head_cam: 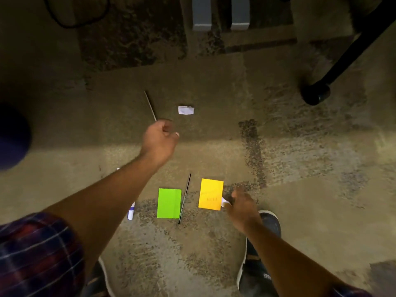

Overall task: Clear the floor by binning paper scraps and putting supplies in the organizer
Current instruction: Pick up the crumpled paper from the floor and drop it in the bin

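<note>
1. Paper scraps and supplies are lying scattered on the carpeted floor (214, 264), with a dark rounded shape (12, 136) sitting at the far left edge.
2. Low on the left, a plaid sleeve (36, 254) is entering the view, and a white marker with a blue band (131, 212) is showing partly from under that forearm.
3. A thin grey stick (150, 106) is lying slanted on open carpet, its near end just beside the left hand (159, 140).
4. That left hand is hovering with fingers curled loosely; whether it is gripping anything cannot be told.
5. A small white paper scrap (186, 110) is resting just past it, with bare carpet all round.
6. Nearer the person, a green card (169, 203) is lying flat, and a black pen (184, 198) is running along its right edge.
7. A yellow card (211, 194) is lying right of the pen; faint writing is showing on it but is too blurred to read.
8. The right hand (242, 205) is pinching a white paper bit (225, 202) at that card's lower right corner.
9. A dark shoe (260, 254) is standing under the right forearm; small lettering on it is unreadable.
10. Two grey posts (220, 16) are standing at the top edge, and a black chair leg with its caster (315, 94) is crowding the upper right.
</note>
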The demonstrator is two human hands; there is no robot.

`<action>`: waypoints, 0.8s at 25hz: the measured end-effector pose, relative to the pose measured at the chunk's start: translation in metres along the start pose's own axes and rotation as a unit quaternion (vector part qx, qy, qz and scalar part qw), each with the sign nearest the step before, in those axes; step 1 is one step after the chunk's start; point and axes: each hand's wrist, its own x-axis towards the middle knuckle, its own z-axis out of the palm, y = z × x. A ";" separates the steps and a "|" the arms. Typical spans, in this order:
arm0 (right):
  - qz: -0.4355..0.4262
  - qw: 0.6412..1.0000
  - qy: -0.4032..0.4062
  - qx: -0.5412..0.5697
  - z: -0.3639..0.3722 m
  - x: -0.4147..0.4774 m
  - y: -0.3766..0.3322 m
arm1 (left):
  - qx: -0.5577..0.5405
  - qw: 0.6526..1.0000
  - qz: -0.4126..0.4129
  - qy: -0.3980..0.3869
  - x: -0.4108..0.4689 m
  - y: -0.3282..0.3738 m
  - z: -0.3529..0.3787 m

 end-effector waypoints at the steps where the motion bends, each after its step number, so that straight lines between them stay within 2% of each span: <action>1: 0.012 1.000 0.007 0.024 0.008 0.006 0.002 | 0.055 0.998 0.028 0.002 0.016 0.001 0.011; 4: 0.029 0.996 0.030 0.082 0.023 0.020 0.008 | 0.223 0.966 0.129 0.015 0.066 0.008 0.036; 9: 0.020 0.995 0.038 0.092 0.021 0.030 0.020 | 0.441 0.881 0.168 -0.046 0.115 0.014 0.056; 12: 0.004 0.997 0.040 0.073 0.022 0.027 0.017 | 0.483 0.857 0.179 -0.005 0.107 0.012 0.057; 14: -0.003 0.999 0.015 0.043 0.024 0.025 0.012 | 0.468 0.866 0.177 -0.021 0.093 0.008 0.049; 17: -0.003 1.000 -0.013 0.008 0.019 0.018 0.006 | 0.393 0.899 0.182 -0.065 0.066 -0.009 0.029; 19: 0.006 1.000 0.002 -0.004 0.009 0.010 0.005 | 0.297 0.942 0.143 -0.055 0.044 -0.024 0.015; 20: 0.015 1.000 0.013 0.003 0.003 0.005 0.006 | 0.216 0.970 0.104 -0.040 0.032 -0.029 0.010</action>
